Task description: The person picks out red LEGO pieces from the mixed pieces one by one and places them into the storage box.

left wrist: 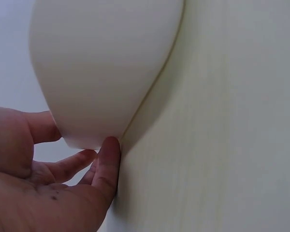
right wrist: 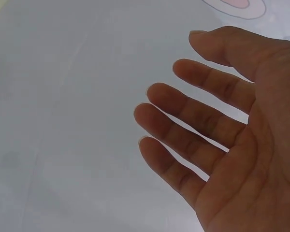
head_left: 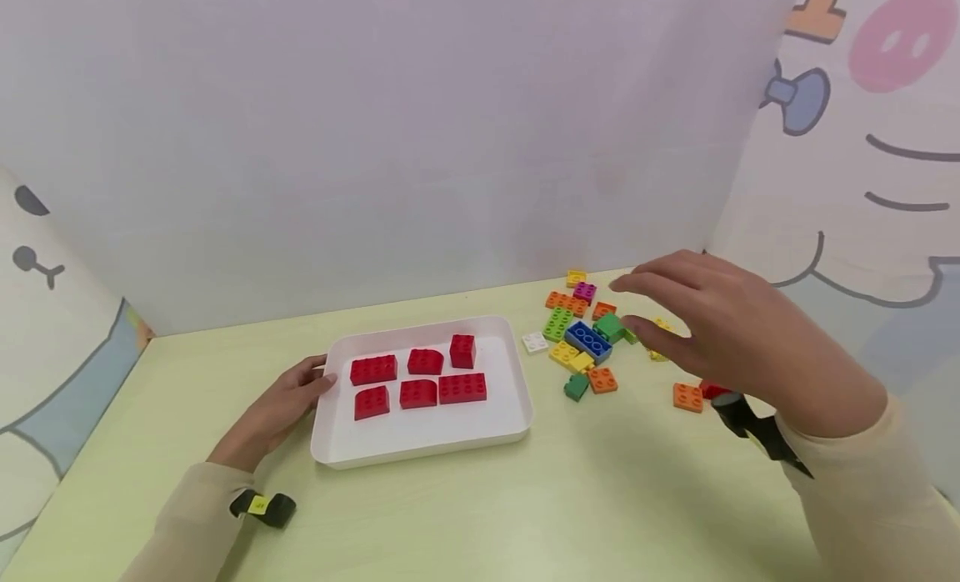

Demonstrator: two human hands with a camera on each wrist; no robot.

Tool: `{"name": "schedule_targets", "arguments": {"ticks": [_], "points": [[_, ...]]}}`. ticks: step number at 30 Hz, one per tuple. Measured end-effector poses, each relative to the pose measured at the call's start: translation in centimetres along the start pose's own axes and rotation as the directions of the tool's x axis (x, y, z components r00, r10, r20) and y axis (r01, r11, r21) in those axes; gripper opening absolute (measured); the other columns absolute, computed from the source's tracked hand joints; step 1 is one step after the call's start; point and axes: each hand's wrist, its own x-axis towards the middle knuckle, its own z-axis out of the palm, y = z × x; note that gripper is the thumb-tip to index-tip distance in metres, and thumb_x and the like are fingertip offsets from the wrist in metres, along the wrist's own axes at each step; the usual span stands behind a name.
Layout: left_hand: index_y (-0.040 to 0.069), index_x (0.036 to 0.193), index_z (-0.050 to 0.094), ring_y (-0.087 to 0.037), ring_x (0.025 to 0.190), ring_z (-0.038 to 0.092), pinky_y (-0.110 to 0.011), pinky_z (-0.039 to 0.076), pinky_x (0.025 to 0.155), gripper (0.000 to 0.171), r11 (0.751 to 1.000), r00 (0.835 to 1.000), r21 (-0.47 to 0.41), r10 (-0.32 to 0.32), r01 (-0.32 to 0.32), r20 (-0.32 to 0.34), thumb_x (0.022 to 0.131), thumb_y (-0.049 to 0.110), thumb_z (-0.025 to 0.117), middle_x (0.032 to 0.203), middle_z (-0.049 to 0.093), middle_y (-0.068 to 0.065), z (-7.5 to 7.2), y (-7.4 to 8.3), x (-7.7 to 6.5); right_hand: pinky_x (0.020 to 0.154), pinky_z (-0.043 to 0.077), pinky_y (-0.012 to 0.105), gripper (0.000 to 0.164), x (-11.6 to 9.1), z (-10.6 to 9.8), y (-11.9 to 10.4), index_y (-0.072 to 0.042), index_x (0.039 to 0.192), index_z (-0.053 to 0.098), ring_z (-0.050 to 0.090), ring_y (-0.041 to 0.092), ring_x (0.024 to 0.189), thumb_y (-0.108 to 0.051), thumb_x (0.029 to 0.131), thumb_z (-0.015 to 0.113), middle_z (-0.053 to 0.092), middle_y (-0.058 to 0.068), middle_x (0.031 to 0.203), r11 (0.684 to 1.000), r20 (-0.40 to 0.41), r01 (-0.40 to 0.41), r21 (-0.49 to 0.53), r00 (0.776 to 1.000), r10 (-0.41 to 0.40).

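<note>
My left hand grips the left rim of a white tray, thumb over the edge. In the left wrist view, its fingers touch the tray's outer wall low down by the table. Several red bricks lie in the tray in two rows, among them a long red brick and a small square red brick. Raised over the right side of the table, my right hand has its fingers spread and nothing in them; the right wrist view shows its bare palm.
Right of the tray lies a loose pile of bricks, with a blue brick, a lime brick and a white brick. An orange brick and a partly hidden red brick lie farther right. A pale wall borders the table behind.
</note>
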Motion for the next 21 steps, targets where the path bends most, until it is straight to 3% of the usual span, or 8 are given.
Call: {"name": "schedule_targets", "arguments": {"ticks": [8, 9, 12, 15, 16, 18, 21], "points": [[-0.004, 0.156, 0.022, -0.031, 0.12, 0.046, -0.021, 0.048, 0.088, 0.059, 1.0, 1.0, 0.004, -0.003, 0.004, -0.012, 0.109, 0.02, 0.047, 0.142, 0.04, -0.025, 0.0, 0.2, -0.2, 0.074, 0.058, 0.051, 0.069, -1.9, 0.2, 2.0, -0.009, 0.121, 0.07, 0.067, 0.03, 0.095, -0.063, 0.103, 0.03, 0.071, 0.01, 0.109, 0.999, 0.058, -0.045, -0.018, 0.997, 0.045], [-0.004, 0.156, 0.022, -0.031, 0.12, 0.046, -0.021, 0.048, 0.087, 0.059, 1.0, 1.0, 0.006, -0.001, 0.001, -0.011, 0.109, 0.021, 0.047, 0.141, 0.04, -0.025, 0.0, 0.2, -0.2, 0.074, 0.058, 0.051, 0.065, -1.9, 0.2, 2.1, -0.01, 0.122, 0.07, 0.067, 0.03, 0.095, -0.061, 0.104, 0.034, 0.071, 0.009, 0.11, 0.999, 0.062, -0.044, -0.015, 0.997, 0.045], [-0.005, 0.156, 0.021, -0.031, 0.12, 0.046, -0.021, 0.049, 0.086, 0.059, 1.0, 1.0, 0.005, 0.004, -0.004, -0.01, 0.109, 0.021, 0.046, 0.141, 0.04, -0.025, -0.1, 0.3, -0.2, 0.074, 0.058, 0.05, 0.043, -1.9, 0.1, 2.3, -0.009, 0.122, 0.07, 0.067, 0.029, 0.094, -0.045, 0.097, 0.067, 0.071, 0.01, 0.11, 0.998, 0.085, -0.06, -0.018, 0.994, 0.062], [-0.004, 0.156, 0.021, -0.031, 0.12, 0.046, -0.022, 0.049, 0.088, 0.06, 1.0, 1.0, 0.007, 0.007, -0.007, -0.004, 0.109, 0.022, 0.046, 0.142, 0.04, -0.025, -0.1, 0.3, -0.1, 0.074, 0.058, 0.05, 0.046, -2.3, -0.1, 2.9, -0.009, 0.123, 0.069, 0.067, 0.028, 0.092, -0.021, 0.081, 0.086, 0.071, 0.01, 0.11, 0.992, 0.136, -0.119, -0.032, 0.983, 0.122], [-0.004, 0.157, 0.021, -0.032, 0.121, 0.046, -0.022, 0.049, 0.089, 0.06, 1.0, 1.0, 0.008, 0.007, -0.007, -0.004, 0.109, 0.022, 0.046, 0.142, 0.039, -0.025, -0.1, 0.3, -0.1, 0.074, 0.058, 0.05, 0.049, -2.4, -0.2, 3.1, -0.009, 0.123, 0.069, 0.067, 0.028, 0.092, -0.017, 0.078, 0.087, 0.071, 0.01, 0.11, 0.988, 0.161, -0.149, -0.037, 0.975, 0.153], [-0.004, 0.157, 0.021, -0.032, 0.122, 0.045, -0.024, 0.048, 0.092, 0.06, 1.0, 1.0, 0.008, 0.004, -0.004, -0.001, 0.109, 0.022, 0.046, 0.143, 0.039, -0.025, -0.1, 0.2, -0.1, 0.076, 0.057, 0.052, 0.047, -2.9, -0.1, 3.8, -0.01, 0.124, 0.068, 0.067, 0.029, 0.093, -0.019, 0.082, 0.085, 0.07, 0.011, 0.113, 0.973, 0.226, -0.227, -0.049, 0.946, 0.232], [-0.002, 0.158, 0.021, -0.033, 0.124, 0.044, -0.025, 0.048, 0.094, 0.061, 1.0, 1.0, 0.003, -0.007, 0.007, 0.001, 0.109, 0.023, 0.047, 0.145, 0.038, -0.024, -0.1, 0.2, -0.1, 0.08, 0.056, 0.054, 0.045, -3.7, 0.1, 4.8, -0.011, 0.129, 0.066, 0.066, 0.031, 0.097, -0.025, 0.089, 0.08, 0.068, 0.013, 0.118, 0.936, 0.344, -0.344, -0.081, 0.871, 0.35]]}}
